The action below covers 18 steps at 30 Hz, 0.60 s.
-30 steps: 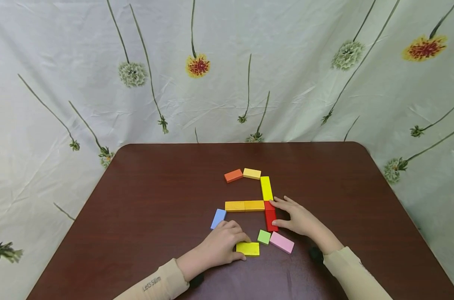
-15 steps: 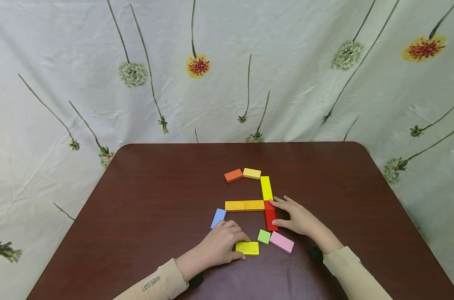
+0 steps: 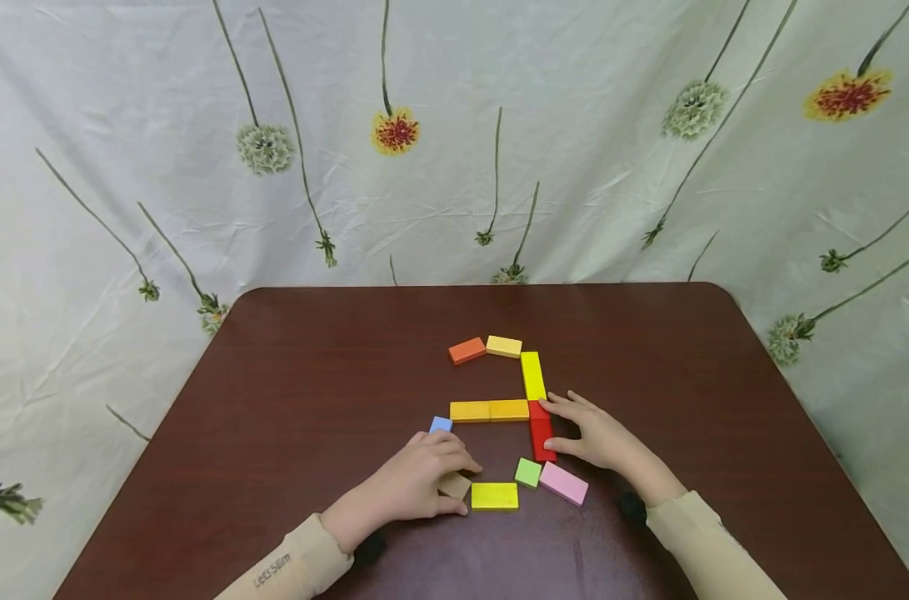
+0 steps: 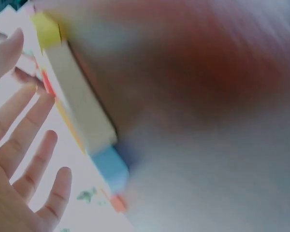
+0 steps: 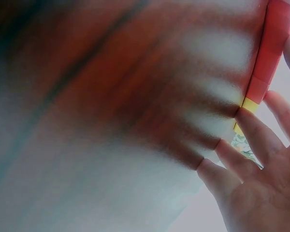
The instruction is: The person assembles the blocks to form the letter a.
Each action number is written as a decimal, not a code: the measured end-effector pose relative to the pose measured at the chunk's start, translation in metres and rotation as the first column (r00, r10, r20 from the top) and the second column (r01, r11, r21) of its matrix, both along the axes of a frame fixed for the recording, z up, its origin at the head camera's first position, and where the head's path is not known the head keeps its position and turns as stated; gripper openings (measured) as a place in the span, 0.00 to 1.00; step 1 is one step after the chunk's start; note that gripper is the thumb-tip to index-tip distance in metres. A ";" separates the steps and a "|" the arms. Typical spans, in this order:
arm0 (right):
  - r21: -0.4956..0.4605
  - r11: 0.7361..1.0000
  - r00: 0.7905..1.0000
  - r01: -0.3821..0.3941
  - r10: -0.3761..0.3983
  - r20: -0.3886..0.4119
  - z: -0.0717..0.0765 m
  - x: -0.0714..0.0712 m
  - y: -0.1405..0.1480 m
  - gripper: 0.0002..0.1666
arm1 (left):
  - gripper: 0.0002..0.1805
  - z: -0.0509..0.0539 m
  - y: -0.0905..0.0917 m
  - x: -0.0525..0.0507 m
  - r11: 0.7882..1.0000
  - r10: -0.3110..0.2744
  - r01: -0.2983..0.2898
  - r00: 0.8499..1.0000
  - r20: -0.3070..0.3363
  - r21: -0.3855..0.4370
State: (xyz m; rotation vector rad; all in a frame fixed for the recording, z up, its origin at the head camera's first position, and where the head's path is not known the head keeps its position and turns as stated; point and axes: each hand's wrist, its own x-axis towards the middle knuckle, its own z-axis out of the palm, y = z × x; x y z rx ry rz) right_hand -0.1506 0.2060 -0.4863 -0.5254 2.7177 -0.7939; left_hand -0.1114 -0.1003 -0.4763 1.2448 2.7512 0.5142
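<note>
A tan block (image 3: 454, 485) lies between a blue block (image 3: 441, 424) and a yellow block (image 3: 495, 497) on the table. My left hand (image 3: 405, 479) is over it, hiding part of the tan block and most of the blue one. In the left wrist view, the fingers of my left hand (image 4: 19, 159) are spread and look apart from the tan block (image 4: 79, 96). On the right, my right hand (image 3: 600, 437) has its fingertips at the side of two red blocks (image 3: 541, 437). The right wrist view shows its extended fingers beside those red blocks (image 5: 270, 48).
Two orange-yellow blocks (image 3: 489, 411) run left from the red ones. Above them stand a tall yellow block (image 3: 532, 375), a pale yellow block (image 3: 504, 347) and an orange block (image 3: 466, 351). A green block (image 3: 528, 472) and a pink block (image 3: 563, 483) lie nearer, on the brown table (image 3: 312, 358).
My left hand has moved left, away from the near yellow block, uncovering it and part of the tan block. More of the blue block is now covered. The right hand has stayed in place.
</note>
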 end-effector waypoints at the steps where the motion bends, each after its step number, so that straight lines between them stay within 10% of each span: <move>1: 0.003 1.000 1.000 0.000 0.000 -0.001 0.000 0.000 0.000 0.40 | 0.25 0.002 -0.005 -0.002 1.000 0.005 -0.005 1.000 -0.014 0.001; 18: 0.018 1.000 1.000 0.014 -0.014 0.014 -0.001 -0.001 -0.001 0.40 | 0.18 0.003 -0.027 -0.014 0.996 -0.023 0.011 0.991 -0.128 -0.091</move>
